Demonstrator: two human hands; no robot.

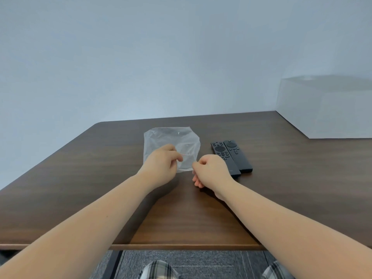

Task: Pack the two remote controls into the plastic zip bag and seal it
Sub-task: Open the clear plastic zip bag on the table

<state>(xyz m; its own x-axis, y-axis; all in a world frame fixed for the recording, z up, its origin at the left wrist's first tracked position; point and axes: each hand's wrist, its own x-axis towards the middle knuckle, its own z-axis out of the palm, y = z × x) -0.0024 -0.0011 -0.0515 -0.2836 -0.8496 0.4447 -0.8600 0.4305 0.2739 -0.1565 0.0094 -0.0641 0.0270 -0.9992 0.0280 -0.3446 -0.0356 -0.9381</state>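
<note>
Plaid-clad knees show at the bottom of the view, just below the near edge of the dark wooden table, and two bare forearms reach from there across the tabletop toward its middle.

The packing looks barely begun. The plastic zip bag lies flat and empty near the middle of the table, closer to the far edge than the near one, its mouth end turned toward the person with a thin red zip line just visible there. The two remote controls are not yet in it: they lie side by side, touching, just to the right of the bag, buttons up, their long sides running roughly from far edge to near edge. So opening the mouth, sliding both remotes in and pressing the seal all seem left to do.

The left hand rests over the bag's near left part, knuckles up, fingers curled and thumb and forefinger pinched at the plastic by the zip line. The right hand sits at the bag's near right corner, also curled into a loose fist, thumb and forefinger closed where the bag's edge ends; it appears to grip that edge, though the clear film makes the contact hard to confirm. Together they seem poised to pull the mouth apart.
</note>
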